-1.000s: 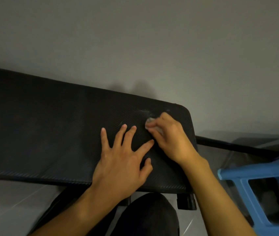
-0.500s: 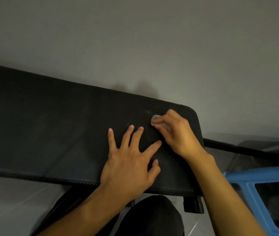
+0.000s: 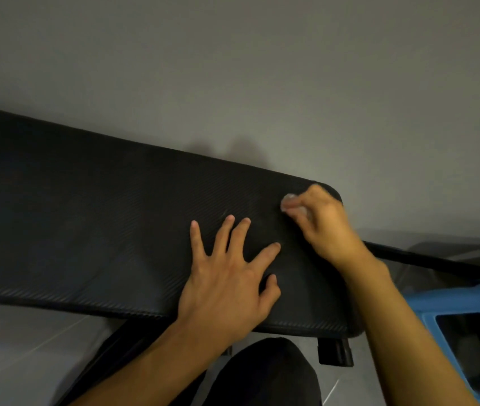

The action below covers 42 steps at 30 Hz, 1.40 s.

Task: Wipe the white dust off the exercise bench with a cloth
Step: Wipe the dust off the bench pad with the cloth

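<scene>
Atop bench (image 3: 101, 230), cloth (image 3: 289, 201) sits within right hand (image 3: 323, 227) grip.

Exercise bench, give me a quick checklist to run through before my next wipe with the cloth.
1. Cloth pinched in right hand: ok.
2. Cloth over the bench pad, near its far right corner: ok.
3. Left hand flat on the pad, fingers spread: ok.
4. Left hand apart from the cloth: ok.
5. White dust remaining on the pad: cannot tell, light too dim.
</scene>
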Available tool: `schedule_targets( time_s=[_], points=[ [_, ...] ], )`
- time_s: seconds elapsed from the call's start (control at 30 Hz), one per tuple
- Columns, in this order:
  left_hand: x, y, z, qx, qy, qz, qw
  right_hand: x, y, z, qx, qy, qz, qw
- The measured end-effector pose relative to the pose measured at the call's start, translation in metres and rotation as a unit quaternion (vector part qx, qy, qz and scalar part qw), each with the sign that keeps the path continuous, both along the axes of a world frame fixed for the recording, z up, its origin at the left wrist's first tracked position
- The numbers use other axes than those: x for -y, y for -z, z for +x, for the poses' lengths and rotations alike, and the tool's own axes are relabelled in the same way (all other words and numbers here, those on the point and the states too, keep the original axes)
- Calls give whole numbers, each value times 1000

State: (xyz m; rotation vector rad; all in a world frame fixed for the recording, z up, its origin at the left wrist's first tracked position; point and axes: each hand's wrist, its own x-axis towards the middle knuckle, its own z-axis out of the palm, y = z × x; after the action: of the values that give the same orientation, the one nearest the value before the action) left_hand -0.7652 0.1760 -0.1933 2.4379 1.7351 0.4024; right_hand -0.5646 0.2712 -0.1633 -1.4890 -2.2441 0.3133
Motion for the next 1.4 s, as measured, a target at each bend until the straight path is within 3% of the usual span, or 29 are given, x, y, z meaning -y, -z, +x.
schedule_targets(
  time_s=[0.1,0.3,0.53,0.77,0.97,1.2,1.4],
  points=[
    [-1,0,0,-1,2,-3,1000,-30,4,0,-13,123,11,992],
    [-2,2,0,-3,4,-2,1000,28,-1,-3,-18,40,-6,999],
    [-2,1,-1,-11,12,-3,1000,-33,4,3,-27,218,-5,975],
    [-2,0,-1,-16,8,-9,1000,63,-1,-28,-60,47,-19,997],
    [-2,1,0,-22,3,-5,1000,14,5,-32,-66,130,-5,989],
    [-1,-1,-3,0,12,-7,1000,73,0,-36,-80,2,-37,996],
    [1,5,-34,-27,-9,7,1000,38,8,-41,-63,56,-8,996]
  ],
)
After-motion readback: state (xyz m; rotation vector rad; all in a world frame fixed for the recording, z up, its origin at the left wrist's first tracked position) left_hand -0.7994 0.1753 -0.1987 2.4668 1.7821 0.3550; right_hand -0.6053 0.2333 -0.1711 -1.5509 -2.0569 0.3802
